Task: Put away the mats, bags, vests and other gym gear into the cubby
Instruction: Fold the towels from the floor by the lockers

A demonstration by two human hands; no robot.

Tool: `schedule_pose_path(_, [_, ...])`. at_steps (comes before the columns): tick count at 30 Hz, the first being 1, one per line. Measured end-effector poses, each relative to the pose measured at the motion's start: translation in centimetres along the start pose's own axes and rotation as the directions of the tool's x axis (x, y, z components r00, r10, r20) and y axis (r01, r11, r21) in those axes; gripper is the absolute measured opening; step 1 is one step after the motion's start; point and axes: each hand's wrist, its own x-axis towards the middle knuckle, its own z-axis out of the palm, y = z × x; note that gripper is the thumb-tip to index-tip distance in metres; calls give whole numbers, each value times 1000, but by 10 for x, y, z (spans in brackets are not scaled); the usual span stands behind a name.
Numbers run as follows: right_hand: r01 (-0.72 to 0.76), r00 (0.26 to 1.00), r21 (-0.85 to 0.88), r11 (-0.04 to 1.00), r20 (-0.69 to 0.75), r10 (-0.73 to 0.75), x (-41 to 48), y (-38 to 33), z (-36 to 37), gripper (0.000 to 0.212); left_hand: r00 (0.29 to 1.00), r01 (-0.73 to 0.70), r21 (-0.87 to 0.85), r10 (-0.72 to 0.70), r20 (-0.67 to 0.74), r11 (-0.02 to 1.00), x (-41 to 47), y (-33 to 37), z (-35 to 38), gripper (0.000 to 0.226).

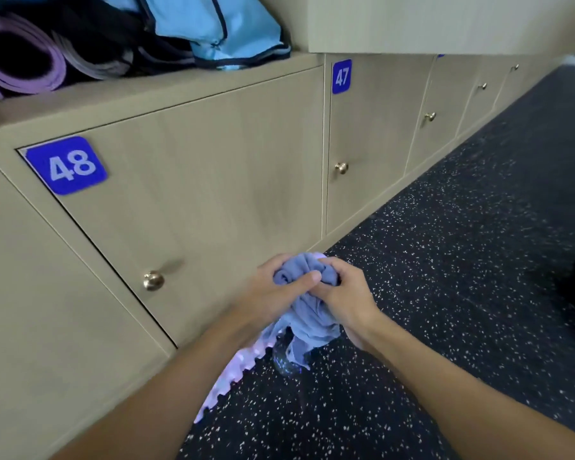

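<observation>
From my remote seat, both hands work a blue-grey cloth (309, 313) just in front of locker door 48 (186, 194), above the black speckled rubber floor (445, 260). The soft, creased fabric is bunched into a wad. Its long axis runs from the knot at the fingertips down to a loose tail hanging toward the floor. My left hand (273, 290) comes in from the lower left, fingers curled around the wad and thumb laid across its front. My right hand (342, 293) meets it from the other side, fingers clenched into the folds. Both forearms are bare and angled inward. Beneath the cloth lies a pale lilac foam mat (233, 370) with a toothed edge, against the locker base. In the open cubby (146, 94) above sit a rolled purple mat (24, 61), its open end facing out, and a light blue bag (219, 28) trimmed in dark piping.
</observation>
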Motion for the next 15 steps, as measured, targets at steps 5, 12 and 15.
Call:
schedule_pose_path(5, [18, 987, 231, 973, 152, -54, 9, -63, 9, 21, 990, -85, -131, 69, -123, 988, 11, 60, -26, 29])
schedule_pose_path(12, [210, 956, 262, 942, 149, -254, 24, -119, 20, 65, 947, -252, -120, 220, -235, 960, 11, 162, -66, 21])
schedule_pose_path(15, [110, 918, 402, 909, 309, -248, 33, -147, 30, 80, 919, -341, -86, 313, -240, 936, 6, 204, -77, 24])
